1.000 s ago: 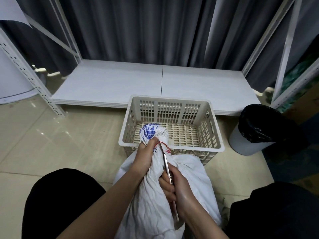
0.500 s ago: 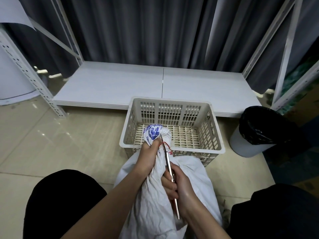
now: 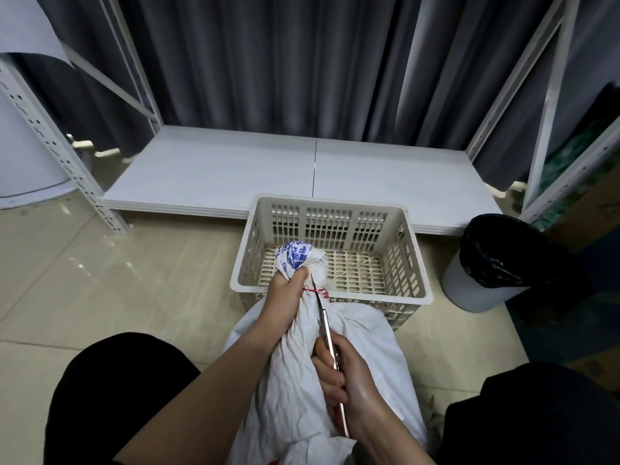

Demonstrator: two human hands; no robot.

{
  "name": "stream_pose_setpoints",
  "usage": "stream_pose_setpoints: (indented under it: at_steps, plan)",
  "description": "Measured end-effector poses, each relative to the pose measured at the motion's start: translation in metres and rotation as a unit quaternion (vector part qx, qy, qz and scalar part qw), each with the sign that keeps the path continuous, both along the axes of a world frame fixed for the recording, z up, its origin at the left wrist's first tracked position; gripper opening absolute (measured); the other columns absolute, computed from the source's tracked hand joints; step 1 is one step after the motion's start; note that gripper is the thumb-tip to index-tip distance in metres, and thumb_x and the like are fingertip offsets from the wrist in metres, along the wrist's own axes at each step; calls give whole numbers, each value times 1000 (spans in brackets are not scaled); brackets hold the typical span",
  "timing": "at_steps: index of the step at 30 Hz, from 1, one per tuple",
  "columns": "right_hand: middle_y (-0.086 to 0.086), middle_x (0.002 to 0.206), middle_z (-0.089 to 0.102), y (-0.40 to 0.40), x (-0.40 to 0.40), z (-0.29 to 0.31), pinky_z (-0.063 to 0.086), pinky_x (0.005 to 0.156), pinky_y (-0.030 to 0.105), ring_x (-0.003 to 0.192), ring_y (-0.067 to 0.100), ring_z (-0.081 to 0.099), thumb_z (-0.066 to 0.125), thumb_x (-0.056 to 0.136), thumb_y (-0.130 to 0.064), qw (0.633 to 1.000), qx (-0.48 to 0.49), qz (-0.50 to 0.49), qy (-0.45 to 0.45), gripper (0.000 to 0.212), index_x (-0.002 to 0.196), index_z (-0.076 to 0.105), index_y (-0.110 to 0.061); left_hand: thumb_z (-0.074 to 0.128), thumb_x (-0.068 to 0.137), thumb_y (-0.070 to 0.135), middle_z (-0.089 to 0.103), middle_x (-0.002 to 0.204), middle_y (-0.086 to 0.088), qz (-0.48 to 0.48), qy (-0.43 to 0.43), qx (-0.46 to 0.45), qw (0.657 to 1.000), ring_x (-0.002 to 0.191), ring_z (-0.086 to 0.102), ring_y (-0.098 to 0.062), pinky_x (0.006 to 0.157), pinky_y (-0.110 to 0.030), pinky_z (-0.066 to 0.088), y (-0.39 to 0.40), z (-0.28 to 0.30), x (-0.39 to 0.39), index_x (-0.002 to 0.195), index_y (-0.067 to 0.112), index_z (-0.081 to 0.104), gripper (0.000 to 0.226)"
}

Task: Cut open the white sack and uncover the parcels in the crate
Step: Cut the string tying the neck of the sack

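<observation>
Step in hand: severing the red tie (image 3: 316, 290) that chokes the neck of the white sack (image 3: 302, 380).

Technique notes, as judgement: blade edge under or against the tie only, stroke away from the gripping fingers; neck kept taut so the string stands proud of the cloth; short controlled pull, not a slash, to spare whatever lies inside. Thumb of the holding hand very near the blade tip, worth shifting lower on the neck.

Left hand (image 3: 287, 298) closed tight around the gathered neck, just below the blue-printed knot of cloth (image 3: 297, 256). Right hand (image 3: 342, 374) curled shut on the handle of a slim metal blade (image 3: 323, 320); knife or closed scissors, cannot tell. Blade pointing up along the neck, tip at the tie and touching the left thumb's side.

Sack upright on the floor (image 3: 117, 280) between the knees, body bulging beneath both hands, neck leaning over the near rim of the crate (image 3: 332, 295). Crate directly beyond the hands, perforated bottom bare where visible; no parcels in sight. Lined bin (image 3: 496, 260) well apart to the right.
</observation>
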State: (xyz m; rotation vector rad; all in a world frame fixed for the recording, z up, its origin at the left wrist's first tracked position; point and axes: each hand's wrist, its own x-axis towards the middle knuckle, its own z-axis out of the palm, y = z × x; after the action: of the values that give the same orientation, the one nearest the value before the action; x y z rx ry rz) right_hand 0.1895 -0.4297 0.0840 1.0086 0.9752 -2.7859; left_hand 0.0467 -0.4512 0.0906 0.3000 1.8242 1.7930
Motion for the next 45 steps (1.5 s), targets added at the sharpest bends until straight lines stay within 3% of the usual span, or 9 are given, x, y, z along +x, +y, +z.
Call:
stream_pose_setpoints:
  at_steps: [5, 14, 18, 24, 28, 31, 37, 41, 45]
  plan:
    - [-4, 34, 21, 1, 1, -4, 6, 32, 9, 20, 6, 16, 35, 94, -35, 999, -36, -18, 16, 47, 51, 33, -16, 50, 96, 14, 64, 80, 1, -3, 19, -27, 999, 81, 59, -16, 70, -20, 46, 5, -3, -2, 92, 12, 63, 14]
    - [-3, 33, 22, -1, 4, -6, 1, 39, 11, 20, 6, 17, 41, 88, -37, 998, -56, -26, 29, 45, 49, 33, -15, 49, 95, 9, 65, 89, -1, 0, 44, -34, 998, 86, 58, -16, 65, -7, 43, 9, -5, -3, 97, 12, 62, 14]
    - [-3, 33, 21, -2, 5, -5, 2, 38, 10, 20, 7, 17, 45, 83, -34, 997, -63, -32, 33, 41, 50, 30, -15, 50, 95, 10, 64, 92, -4, -1, 38, -39, 998, 87, 58, -17, 71, -19, 44, 10, -4, -4, 98, 12, 62, 13]
    - [-3, 32, 21, -4, 6, -5, 4, 38, 9, 20, 7, 18, 45, 82, -33, 997, -60, -31, 39, 40, 50, 30, -15, 49, 95, 11, 64, 87, -2, -2, 50, -51, 997, 82, 58, -14, 61, -5, 43, 8, -4, -5, 97, 11, 63, 14]
    - [-3, 33, 20, -2, 9, -3, 4, 37, 11, 21, 7, 17, 44, 81, -33, 998, -45, -20, 29, 38, 50, 32, -15, 50, 95, 11, 66, 93, -5, -2, 42, -49, 998, 89, 60, -18, 76, -22, 45, 9, -4, -7, 99, 11, 64, 15]
    - [-3, 33, 20, 2, 9, 1, 6, 36, 10, 20, 7, 17, 41, 83, -31, 999, -37, -19, 25, 38, 50, 33, -15, 50, 95, 12, 66, 94, -3, -4, 46, -50, 998, 91, 61, -19, 81, -25, 42, 9, -4, -4, 99, 13, 63, 14]
    - [-3, 33, 21, 10, 0, 2, 9, 33, 9, 20, 7, 18, 35, 91, -26, 996, -52, -51, 45, 44, 48, 34, -15, 51, 95, 18, 67, 81, 5, -32, 78, -65, 994, 81, 62, -13, 76, -24, 45, 8, -3, 5, 87, 20, 64, 15]
    - [-4, 33, 22, 14, -8, 0, 9, 33, 13, 21, 7, 19, 36, 89, -26, 995, -62, -46, 63, 43, 47, 34, -16, 50, 96, 13, 61, 67, 11, -38, 90, -58, 994, 65, 55, -1, 58, -6, 41, 5, -2, 10, 72, 24, 58, 27]
    - [-4, 34, 21, 10, -8, 3, 8, 31, 13, 21, 7, 18, 36, 91, -27, 997, -40, -35, 48, 45, 47, 33, -16, 48, 96, 10, 61, 67, 8, -29, 56, -54, 997, 63, 57, -3, 57, -7, 43, 6, 0, 8, 74, 19, 59, 25]
